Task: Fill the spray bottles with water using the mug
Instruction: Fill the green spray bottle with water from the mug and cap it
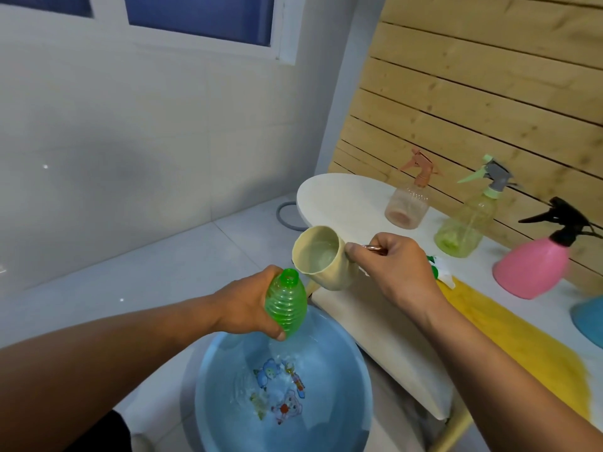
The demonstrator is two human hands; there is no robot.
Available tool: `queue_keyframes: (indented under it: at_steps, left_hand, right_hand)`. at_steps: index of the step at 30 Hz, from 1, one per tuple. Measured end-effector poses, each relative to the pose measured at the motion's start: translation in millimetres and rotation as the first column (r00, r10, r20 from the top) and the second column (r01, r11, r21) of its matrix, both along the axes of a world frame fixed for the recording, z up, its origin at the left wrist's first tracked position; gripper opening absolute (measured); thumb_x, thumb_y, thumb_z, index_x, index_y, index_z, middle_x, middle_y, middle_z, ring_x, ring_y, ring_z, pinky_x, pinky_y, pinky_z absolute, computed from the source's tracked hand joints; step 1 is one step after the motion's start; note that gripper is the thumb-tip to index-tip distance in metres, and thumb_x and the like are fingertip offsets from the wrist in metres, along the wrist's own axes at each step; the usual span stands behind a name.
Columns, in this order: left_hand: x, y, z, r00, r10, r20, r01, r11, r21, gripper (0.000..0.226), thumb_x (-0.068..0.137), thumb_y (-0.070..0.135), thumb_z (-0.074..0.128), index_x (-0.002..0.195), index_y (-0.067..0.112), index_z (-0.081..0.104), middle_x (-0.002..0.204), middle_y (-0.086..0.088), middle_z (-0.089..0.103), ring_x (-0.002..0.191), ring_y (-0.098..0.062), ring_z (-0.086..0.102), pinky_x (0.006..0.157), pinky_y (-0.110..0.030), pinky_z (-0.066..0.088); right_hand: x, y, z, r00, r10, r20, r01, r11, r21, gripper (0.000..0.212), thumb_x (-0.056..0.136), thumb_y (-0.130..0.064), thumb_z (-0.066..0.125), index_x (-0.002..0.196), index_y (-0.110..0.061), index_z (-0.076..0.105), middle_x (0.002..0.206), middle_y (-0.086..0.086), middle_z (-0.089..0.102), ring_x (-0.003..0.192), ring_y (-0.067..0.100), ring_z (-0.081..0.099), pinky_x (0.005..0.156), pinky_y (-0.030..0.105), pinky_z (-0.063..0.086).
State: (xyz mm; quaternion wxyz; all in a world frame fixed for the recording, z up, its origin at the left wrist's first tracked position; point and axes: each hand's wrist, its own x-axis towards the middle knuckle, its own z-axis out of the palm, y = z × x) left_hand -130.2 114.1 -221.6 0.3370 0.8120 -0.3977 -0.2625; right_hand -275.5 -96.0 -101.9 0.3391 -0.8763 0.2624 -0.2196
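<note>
A blue basin (284,386) sits lowest, on the floor, with water and cartoon prints on its bottom; above its far rim the left hand (243,306) has its grip clamped round a ribbed green bottle (286,303), uncapped, tilted with its open neck up and toward the mug; just beyond, the right hand (396,267) has its grip pinched on the handle of a cream mug (321,256), tipped on its side with its mouth toward the camera and water showing inside; the mug's lip is near the bottle's neck but apart from it; to the right runs a white table (346,199) with a yellow cloth (509,334) on it; a green and white piece lies behind the right hand, mostly hidden; farther along the table stand a pink bottle (535,267) with a black sprayer, a yellow-green bottle (465,228) and a peach bottle (408,205); a blue thing (589,316) is cut off at the right edge; behind them leans a slatted wood panel (473,93).
</note>
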Motion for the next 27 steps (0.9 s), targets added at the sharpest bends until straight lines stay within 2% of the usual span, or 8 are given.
queue_keyframes:
  at_steps: [3,7,14,18,27]
  left_hand:
    - [-1.4,-1.5,2.2,1.0,0.001,0.011,-0.001,1.0,0.006,0.105,0.045,0.059,0.091,0.135,0.044,0.04,0.121,0.018,0.065,0.113,-0.008,0.065,0.1,-0.043,0.055]
    - [-3.0,-2.4,4.8,0.999,-0.002,0.032,0.001,1.0,0.022,0.105,0.044,0.062,0.089,0.135,0.044,0.039,0.12,0.019,0.065,0.112,-0.008,0.064,0.099,-0.043,0.055]
    - [-2.5,-2.6,7.9,0.999,0.001,0.051,-0.003,0.999,0.042,0.103,0.051,0.056,0.093,0.137,0.042,0.038,0.121,0.018,0.064,0.113,-0.009,0.063,0.099,-0.042,0.054]
    - [-1.0,-1.5,7.2,0.998,0.012,0.058,-0.015,0.999,0.051,0.106,0.044,0.065,0.088,0.135,0.045,0.037,0.12,0.019,0.064,0.112,-0.01,0.064,0.099,-0.043,0.055]
    - [-1.5,-2.4,6.0,0.997,0.005,0.08,-0.01,0.998,0.067,0.107,0.043,0.069,0.085,0.135,0.046,0.036,0.121,0.017,0.064,0.111,-0.012,0.064,0.098,-0.044,0.055]
  right_hand:
    - [-0.2,0.8,0.2,1.0,0.0,0.001,0.0,1.0,-0.026,0.046,0.081,-0.05,0.073,0.062,-0.013,0.053,0.063,0.008,0.062,0.055,0.016,0.045,0.057,0.031,0.039]
    - [-0.8,2.0,0.7,1.0,0.008,-0.004,-0.008,0.998,-0.057,0.046,0.082,-0.049,0.073,0.062,-0.013,0.053,0.054,-0.003,0.051,0.053,0.015,0.042,0.055,0.032,0.037]
    - [-1.8,5.7,2.8,1.0,0.018,0.007,-0.017,0.996,-0.082,0.044,0.083,-0.044,0.073,0.064,-0.009,0.053,0.052,-0.004,0.046,0.053,0.015,0.038,0.054,0.031,0.034]
    - [-2.1,7.7,3.8,0.999,0.022,0.023,-0.019,0.995,-0.099,0.042,0.083,-0.041,0.073,0.064,-0.01,0.053,0.053,-0.004,0.046,0.053,0.014,0.037,0.053,0.031,0.034]
    - [-2.3,13.5,7.9,0.999,0.019,0.027,-0.013,0.975,-0.223,0.039,0.083,-0.04,0.071,0.065,-0.01,0.054,0.062,0.001,0.054,0.061,0.017,0.045,0.058,0.033,0.039]
